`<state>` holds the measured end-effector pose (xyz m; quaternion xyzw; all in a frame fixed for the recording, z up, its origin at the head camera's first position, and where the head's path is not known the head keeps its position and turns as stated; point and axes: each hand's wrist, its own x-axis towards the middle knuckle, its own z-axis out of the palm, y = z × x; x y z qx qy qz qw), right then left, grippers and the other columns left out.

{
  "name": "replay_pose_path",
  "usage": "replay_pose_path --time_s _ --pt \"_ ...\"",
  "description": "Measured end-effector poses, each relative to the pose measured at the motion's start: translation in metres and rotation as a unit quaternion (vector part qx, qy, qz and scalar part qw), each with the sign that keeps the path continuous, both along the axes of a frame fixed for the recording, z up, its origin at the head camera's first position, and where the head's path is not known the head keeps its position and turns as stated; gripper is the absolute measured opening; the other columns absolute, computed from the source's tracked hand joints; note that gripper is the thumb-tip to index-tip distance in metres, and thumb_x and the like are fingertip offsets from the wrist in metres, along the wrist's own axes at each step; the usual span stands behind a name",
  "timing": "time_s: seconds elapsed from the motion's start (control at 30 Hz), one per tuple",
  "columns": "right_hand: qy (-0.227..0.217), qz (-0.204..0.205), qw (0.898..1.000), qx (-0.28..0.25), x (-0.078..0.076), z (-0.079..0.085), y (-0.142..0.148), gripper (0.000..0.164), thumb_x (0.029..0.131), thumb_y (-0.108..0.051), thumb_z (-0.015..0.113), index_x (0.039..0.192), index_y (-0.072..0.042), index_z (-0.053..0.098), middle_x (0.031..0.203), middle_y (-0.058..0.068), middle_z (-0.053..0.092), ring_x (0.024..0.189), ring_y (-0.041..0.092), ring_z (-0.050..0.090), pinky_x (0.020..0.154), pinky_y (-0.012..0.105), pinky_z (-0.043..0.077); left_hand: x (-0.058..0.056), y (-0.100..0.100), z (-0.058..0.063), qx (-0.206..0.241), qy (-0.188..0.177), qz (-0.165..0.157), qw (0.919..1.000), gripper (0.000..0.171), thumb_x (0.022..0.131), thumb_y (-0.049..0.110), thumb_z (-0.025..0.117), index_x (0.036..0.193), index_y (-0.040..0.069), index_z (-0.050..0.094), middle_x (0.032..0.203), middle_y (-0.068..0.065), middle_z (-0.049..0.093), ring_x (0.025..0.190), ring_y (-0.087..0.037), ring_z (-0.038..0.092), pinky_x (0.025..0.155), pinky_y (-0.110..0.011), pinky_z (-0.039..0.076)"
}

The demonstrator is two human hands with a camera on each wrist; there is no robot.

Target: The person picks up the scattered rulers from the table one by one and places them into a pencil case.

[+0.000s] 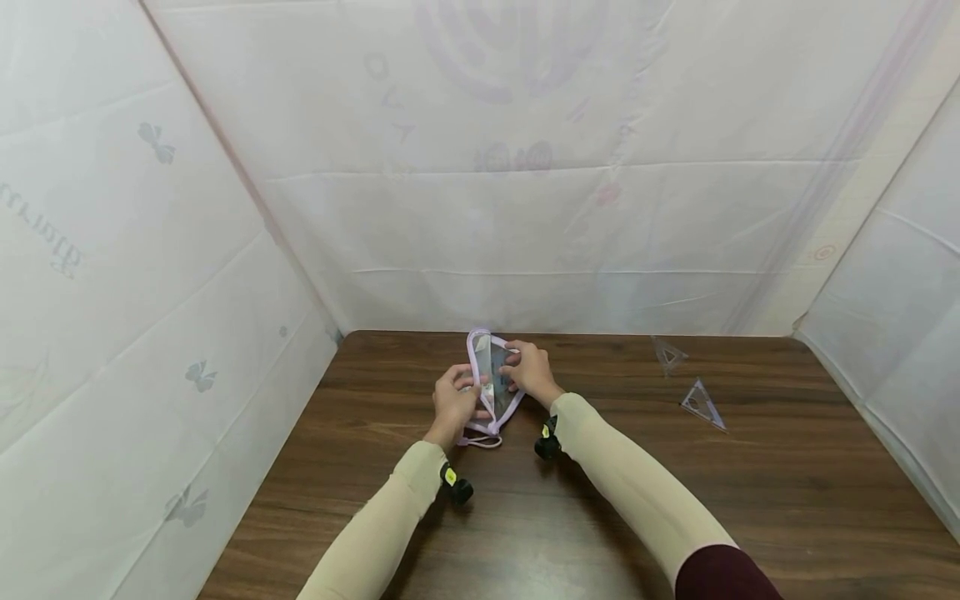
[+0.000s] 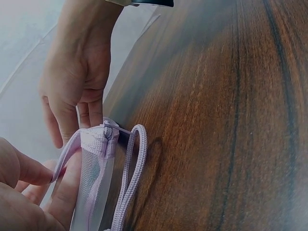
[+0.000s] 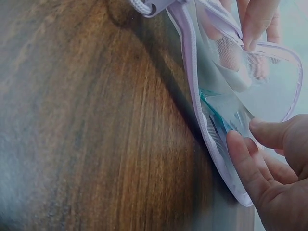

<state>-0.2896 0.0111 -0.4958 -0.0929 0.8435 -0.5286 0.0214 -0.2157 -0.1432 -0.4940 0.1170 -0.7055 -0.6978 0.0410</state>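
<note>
A see-through mesh pouch [image 1: 477,358] with lilac zip trim stands held over the wooden table, its mouth spread apart. My left hand [image 1: 454,404] pinches the lilac edge between thumb and fingers, and some fingers show through the mesh. On the opposite side, my right hand [image 1: 531,368] has its thumb and fingertips at a clear plastic piece [image 3: 216,108] with a teal edge, which lies within the pouch. That piece's far end is hidden by the fingers. A lilac cord loop [image 2: 136,168] hangs from the zip end beside the table surface.
Two clear triangular set squares [image 1: 712,408] lie on the table to the right, one nearer the back edge. The brown wooden table [image 1: 600,517] meets pale hanging sheets [image 1: 480,233] at the back and sides.
</note>
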Motion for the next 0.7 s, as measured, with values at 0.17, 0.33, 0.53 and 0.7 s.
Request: replay_pose_path --time_s 0.17,0.33,0.53,0.7 --pt "-0.003 0.001 1.0 0.005 -0.001 0.0 0.002 0.054 0.088 0.004 0.078 0.139 0.0 0.06 0.11 0.023 0.072 0.056 0.024 0.07 0.048 0.03 0.062 0.0 0.0 -0.001 0.005 0.002 0.0 1.0 0.04 0.092 -0.012 0.061 0.129 0.002 0.06 0.112 -0.019 0.074 0.066 -0.023 0.073 0.052 -0.043 0.065" --pt "-0.001 0.0 1.0 0.008 -0.002 -0.001 0.003 0.054 0.088 0.003 0.078 0.139 -0.001 0.06 0.11 0.022 0.073 0.057 0.026 0.071 0.048 0.03 0.062 0.001 0.0 0.0 0.003 0.002 0.001 1.0 0.038 0.093 -0.012 0.061 0.127 0.003 0.061 0.112 -0.018 0.075 0.066 -0.023 0.072 0.051 -0.043 0.065" --pt "0.005 0.003 1.0 0.009 -0.003 -0.001 0.008 0.054 0.088 0.002 0.078 0.139 0.0 0.06 0.11 0.023 0.073 0.063 0.031 0.073 0.05 0.03 0.063 0.0 -0.001 0.0 -0.008 -0.003 -0.002 1.0 0.036 0.094 -0.009 0.063 0.127 0.006 0.062 0.114 -0.018 0.074 0.068 -0.025 0.073 0.052 -0.043 0.065" --pt "0.018 0.004 1.0 0.015 -0.005 0.001 0.014 0.054 0.088 0.002 0.078 0.138 0.001 0.06 0.112 0.023 0.073 0.064 0.03 0.073 0.052 0.03 0.063 -0.001 -0.001 0.0 -0.001 -0.002 -0.004 1.0 0.037 0.093 -0.012 0.061 0.127 0.004 0.062 0.114 -0.019 0.074 0.068 -0.025 0.073 0.053 -0.043 0.065"
